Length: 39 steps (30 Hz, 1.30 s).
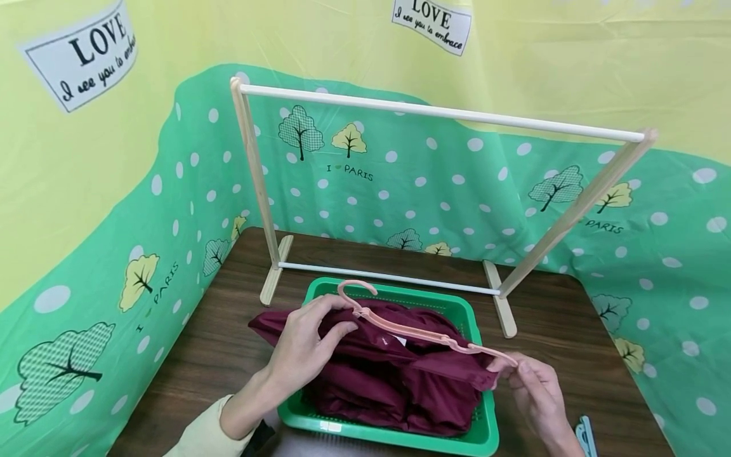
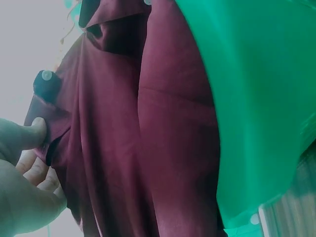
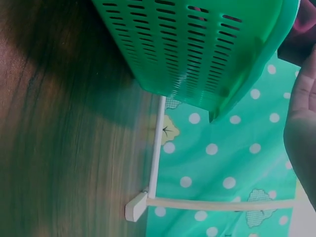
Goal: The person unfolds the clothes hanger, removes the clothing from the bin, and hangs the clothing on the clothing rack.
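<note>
A yellow and green backdrop (image 1: 188, 146), printed with trees, dots and lettered panels, is seen from the left edge onward, with a dark wood-grain table (image 1: 205, 355) set before it. On the table, a rack (image 1: 440, 112) of pale wooden uprights and white rods is placed, its left upright seen first. Nearer, the left hand (image 1: 305, 346), with a pale yellow sleeve (image 1: 211, 431) worn above it, is clamped on a maroon garment (image 1: 377, 387), the cloth being pinched between thumb and fingers just beside the hanger's hook. The garment is bunched mostly inside a green basket (image 1: 388, 438), with one corner spread past the left rim. Across its upper part a pink hanger (image 1: 411, 331) is laid, its left arm hidden from sight. The hanger's right end is pinched by the right hand (image 1: 537, 387); whether cloth is also held there cannot be told. Farther right, a light-blue object (image 1: 585, 438) is partly shown at the bottom edge.
</note>
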### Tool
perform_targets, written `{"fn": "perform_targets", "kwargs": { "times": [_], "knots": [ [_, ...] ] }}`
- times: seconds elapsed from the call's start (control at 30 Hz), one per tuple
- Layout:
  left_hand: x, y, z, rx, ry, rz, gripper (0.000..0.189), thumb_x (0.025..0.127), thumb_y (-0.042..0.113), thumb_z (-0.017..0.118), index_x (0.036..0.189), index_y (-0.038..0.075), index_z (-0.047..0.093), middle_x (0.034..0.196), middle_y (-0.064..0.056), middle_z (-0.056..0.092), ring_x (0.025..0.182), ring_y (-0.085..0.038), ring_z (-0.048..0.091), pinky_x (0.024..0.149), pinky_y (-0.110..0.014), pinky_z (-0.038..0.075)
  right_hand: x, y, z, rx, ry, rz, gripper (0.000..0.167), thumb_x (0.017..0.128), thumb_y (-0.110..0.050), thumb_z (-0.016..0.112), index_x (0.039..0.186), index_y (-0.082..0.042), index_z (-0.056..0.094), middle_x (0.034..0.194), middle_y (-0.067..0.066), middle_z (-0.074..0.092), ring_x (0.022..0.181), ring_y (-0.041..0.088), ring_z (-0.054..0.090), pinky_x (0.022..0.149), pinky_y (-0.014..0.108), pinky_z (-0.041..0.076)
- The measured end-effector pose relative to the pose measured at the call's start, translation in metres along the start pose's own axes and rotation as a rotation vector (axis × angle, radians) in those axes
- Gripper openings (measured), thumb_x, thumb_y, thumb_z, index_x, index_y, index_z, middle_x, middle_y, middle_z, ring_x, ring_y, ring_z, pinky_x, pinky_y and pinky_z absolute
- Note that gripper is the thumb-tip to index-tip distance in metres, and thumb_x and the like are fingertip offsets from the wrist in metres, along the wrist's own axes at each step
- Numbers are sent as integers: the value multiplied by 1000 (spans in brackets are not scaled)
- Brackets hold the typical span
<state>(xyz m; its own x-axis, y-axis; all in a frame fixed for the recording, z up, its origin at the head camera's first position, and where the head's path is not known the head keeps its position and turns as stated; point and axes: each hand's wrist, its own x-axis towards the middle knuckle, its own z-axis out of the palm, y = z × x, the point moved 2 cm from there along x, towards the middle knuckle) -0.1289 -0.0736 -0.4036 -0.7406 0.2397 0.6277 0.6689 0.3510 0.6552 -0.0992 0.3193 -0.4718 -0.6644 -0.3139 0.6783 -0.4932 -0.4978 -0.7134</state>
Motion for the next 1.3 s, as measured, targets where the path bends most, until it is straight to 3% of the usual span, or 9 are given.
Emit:
{"fn": "perform_targets", "kwargs": {
  "times": [0.13,0.23,0.37,0.47,0.6,0.83,0.97,1.13,1.3],
  "knots": [
    [1,1,0,-30,-8,-10,25,97,1,86,119,9,76,118,-4,83,114,-22,80,96,-36,66,-1,-1,-2,31,48,-20,60,111,19,11,122,22,71,127,21,81,121,23,78,104,27,63],
    [2,1,-1,-36,-8,-8,25,97,1,86,119,8,76,118,-5,83,114,-23,80,96,-36,66,-1,-3,-4,1,53,-15,55,111,22,16,117,22,71,124,20,82,117,22,78,99,26,64],
    [3,1,-2,-34,-6,-17,24,97,1,86,118,8,76,117,-5,83,114,-22,80,96,-37,66,-1,-10,-6,-160,61,8,48,110,24,27,109,18,74,115,15,84,105,18,77,90,25,62],
    [3,1,-2,-30,-2,-23,24,97,1,86,117,8,76,117,-5,83,113,-22,80,95,-37,67,0,-18,-7,-329,84,70,46,108,26,36,106,9,79,106,6,85,95,13,77,86,22,61],
    [4,0,-2,-26,8,-2,25,96,-1,86,117,7,75,114,-6,83,111,-21,80,94,-36,67,1,-27,-9,-431,80,140,48,103,31,42,106,4,82,102,1,85,89,9,77,83,20,61],
    [4,-2,-4,-46,11,-3,23,96,-2,85,114,8,76,115,-6,83,111,-17,80,91,-28,65,4,-29,-9,-399,36,130,51,96,38,40,106,8,81,101,6,84,90,12,77,83,22,61],
    [3,-3,-4,-51,10,-5,23,95,-3,86,112,8,76,112,-5,84,108,-18,81,89,-28,65,5,-31,-10,-356,3,124,47,96,37,44,107,9,80,100,7,83,91,14,77,84,24,61],
    [4,-3,-3,-32,21,17,24,93,-4,87,110,7,76,106,-4,85,103,-23,84,91,-35,67,7,-34,-13,-342,-17,168,47,94,38,48,105,5,80,98,6,82,89,13,77,76,26,61],
    [3,-3,-3,-51,28,29,24,92,-6,87,109,8,75,105,-5,84,102,-23,83,91,-31,66,8,-36,-14,-334,-44,217,50,91,41,48,104,5,80,98,7,82,88,14,77,75,25,64]
  ]
}}
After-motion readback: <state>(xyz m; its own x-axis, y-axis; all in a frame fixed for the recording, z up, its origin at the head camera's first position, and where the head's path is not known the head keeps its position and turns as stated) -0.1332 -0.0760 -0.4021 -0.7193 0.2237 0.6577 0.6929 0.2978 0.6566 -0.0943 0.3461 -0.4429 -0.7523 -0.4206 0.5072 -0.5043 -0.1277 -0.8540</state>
